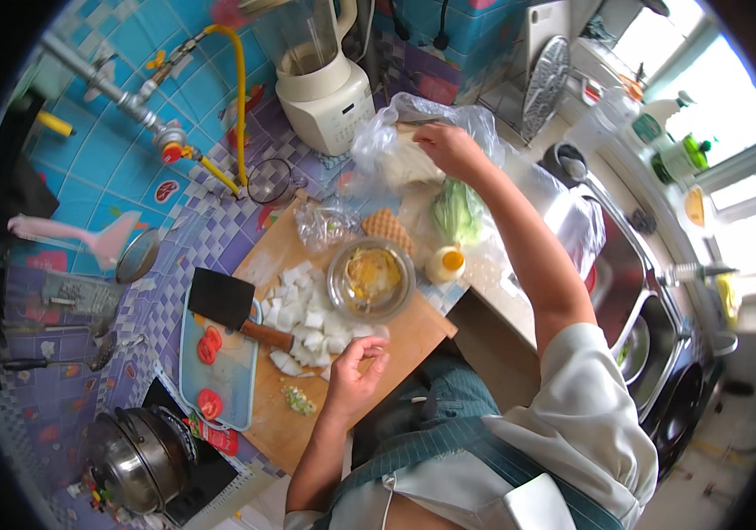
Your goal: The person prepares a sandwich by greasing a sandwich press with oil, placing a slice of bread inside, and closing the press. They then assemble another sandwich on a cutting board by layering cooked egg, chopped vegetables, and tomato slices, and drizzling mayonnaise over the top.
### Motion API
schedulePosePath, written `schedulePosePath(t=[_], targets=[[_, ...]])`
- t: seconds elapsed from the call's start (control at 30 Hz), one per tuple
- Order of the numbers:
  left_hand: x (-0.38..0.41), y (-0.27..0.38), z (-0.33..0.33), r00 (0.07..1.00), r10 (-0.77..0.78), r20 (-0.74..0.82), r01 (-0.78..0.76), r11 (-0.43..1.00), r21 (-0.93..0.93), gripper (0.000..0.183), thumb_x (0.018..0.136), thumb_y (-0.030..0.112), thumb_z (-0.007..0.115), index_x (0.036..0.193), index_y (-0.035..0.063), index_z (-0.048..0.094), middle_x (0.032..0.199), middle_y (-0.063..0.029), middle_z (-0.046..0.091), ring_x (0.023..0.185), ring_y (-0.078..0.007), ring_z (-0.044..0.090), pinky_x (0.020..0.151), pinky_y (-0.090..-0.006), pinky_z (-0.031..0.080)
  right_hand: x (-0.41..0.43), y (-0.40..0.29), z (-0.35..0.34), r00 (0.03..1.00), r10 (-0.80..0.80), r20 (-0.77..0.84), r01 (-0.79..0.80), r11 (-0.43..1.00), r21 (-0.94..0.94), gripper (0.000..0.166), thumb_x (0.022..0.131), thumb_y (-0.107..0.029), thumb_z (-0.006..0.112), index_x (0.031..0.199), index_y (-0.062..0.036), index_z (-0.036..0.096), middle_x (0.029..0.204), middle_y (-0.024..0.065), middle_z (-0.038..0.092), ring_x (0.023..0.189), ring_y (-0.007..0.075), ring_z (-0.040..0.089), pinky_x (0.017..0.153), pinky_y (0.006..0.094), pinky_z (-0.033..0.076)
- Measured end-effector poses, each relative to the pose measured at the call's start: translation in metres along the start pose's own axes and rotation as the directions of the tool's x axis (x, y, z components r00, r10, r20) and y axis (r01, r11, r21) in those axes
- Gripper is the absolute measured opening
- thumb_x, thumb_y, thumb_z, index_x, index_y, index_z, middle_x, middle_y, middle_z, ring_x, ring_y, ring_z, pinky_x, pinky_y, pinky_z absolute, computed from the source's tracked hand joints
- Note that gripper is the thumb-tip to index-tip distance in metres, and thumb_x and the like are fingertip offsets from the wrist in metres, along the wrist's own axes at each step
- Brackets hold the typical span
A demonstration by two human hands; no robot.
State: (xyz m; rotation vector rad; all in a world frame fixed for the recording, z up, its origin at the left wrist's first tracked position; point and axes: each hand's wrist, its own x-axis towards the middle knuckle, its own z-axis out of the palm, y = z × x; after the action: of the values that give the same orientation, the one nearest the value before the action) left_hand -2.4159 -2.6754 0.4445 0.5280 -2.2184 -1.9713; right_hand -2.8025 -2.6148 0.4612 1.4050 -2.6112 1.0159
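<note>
My left hand [354,374] hovers with loosely curled fingers over the wooden board [272,437] and shows nothing in its grasp. Just beyond it are white chunks [311,318] of cut food and a clear bowl [371,278] holding a yellow-brown mixture. Chopped green bits [298,401] lie to its left. My right hand [451,149] reaches to an opened plastic bag [384,142] with pale, flat food [411,165] inside; whether its fingers grip anything is unclear. Below that hand sits a bagged green vegetable [457,212]. A cleaver [222,296] with a wooden handle rests across a blue cutting board [219,371] bearing tomato slices [209,344].
A yellow-capped bottle [445,265] and a brown waffle-patterned piece [388,228] flank the bowl. Behind stand a blender [325,99] and a glass mug [272,182]. A yellow hose [240,99] runs down the tiled wall. Metal pots [132,457] are left, a sink [656,331] right.
</note>
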Motion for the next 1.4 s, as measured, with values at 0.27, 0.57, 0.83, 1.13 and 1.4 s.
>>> schedulePosePath(t=[0.27, 0.57, 0.83, 1.13, 1.4], targets=[[0.062, 0.029, 0.049, 0.984, -0.149, -0.101, 0.142, 0.987, -0.077, 0.023, 0.088, 0.008, 0.058, 0.108, -0.0022, 0.053, 0.1, -0.0051, 0.059, 0.088, -0.0095, 0.055, 0.082, -0.0237, 0.043, 0.071, 0.039, 0.045, 0.823, 0.162, 0.544, 0.013, 0.953, -0.304, 0.075, 0.068, -0.028, 0.069, 0.131, -0.0069, 0.034, 0.123, 0.0153, 0.054, 0.107, 0.0323, 0.057, 0.089, 0.0397, 0.045], [0.115, 0.059, 0.081, 0.998, -0.02, -0.067, 0.017, 0.998, -0.053, 0.021, 0.087, 0.007, 0.058, 0.106, -0.0009, 0.055, 0.095, -0.0031, 0.059, 0.085, -0.0091, 0.055, 0.08, -0.024, 0.044, 0.043, 0.038, 0.027, 0.807, 0.174, 0.565, 0.005, 0.954, -0.3, 0.038, 0.08, -0.022, 0.053, 0.114, -0.0052, 0.054, 0.107, 0.0146, 0.062, 0.098, 0.0291, 0.062, 0.081, 0.0395, 0.049], [0.064, 0.063, 0.055, 0.986, 0.105, -0.13, -0.108, 0.994, -0.021, 0.022, 0.084, 0.008, 0.06, 0.105, 0.0005, 0.056, 0.099, -0.0064, 0.062, 0.086, -0.0136, 0.06, 0.078, -0.0273, 0.048, 0.015, -0.045, -0.096, 0.973, 0.004, 0.229, 0.086, 0.92, -0.383, 0.045, 0.076, -0.014, 0.056, 0.12, -0.0099, 0.05, 0.096, 0.0142, 0.064, 0.084, 0.0333, 0.062, 0.071, 0.042, 0.05], [-0.052, -0.002, 0.024, 0.959, 0.149, -0.24, -0.281, 0.605, -0.745, 0.045, 0.094, 0.031, 0.047, 0.131, 0.0065, 0.039, 0.121, -0.0059, 0.049, 0.112, -0.018, 0.046, 0.094, -0.033, 0.035, -0.145, -0.189, -0.056, 0.919, 0.038, 0.392, -0.306, 0.695, 0.651, 0.057, 0.069, 0.003, 0.073, 0.118, -0.0042, 0.045, 0.111, 0.0075, 0.053, 0.104, 0.018, 0.052, 0.089, 0.0323, 0.046], [-0.244, -0.093, -0.023, 0.792, -0.298, -0.533, -0.475, 0.246, -0.845, 0.063, 0.093, 0.052, 0.03, 0.137, 0.0067, 0.031, 0.137, -0.0111, 0.04, 0.126, -0.0283, 0.038, 0.105, -0.0459, 0.028, -0.269, -0.307, 0.16, 0.563, -0.218, 0.797, -0.301, 0.844, 0.444, 0.056, 0.073, -0.035, 0.075, 0.101, 0.0031, 0.043, 0.08, 0.0171, 0.057, 0.073, 0.0258, 0.059, 0.065, 0.037, 0.047]])
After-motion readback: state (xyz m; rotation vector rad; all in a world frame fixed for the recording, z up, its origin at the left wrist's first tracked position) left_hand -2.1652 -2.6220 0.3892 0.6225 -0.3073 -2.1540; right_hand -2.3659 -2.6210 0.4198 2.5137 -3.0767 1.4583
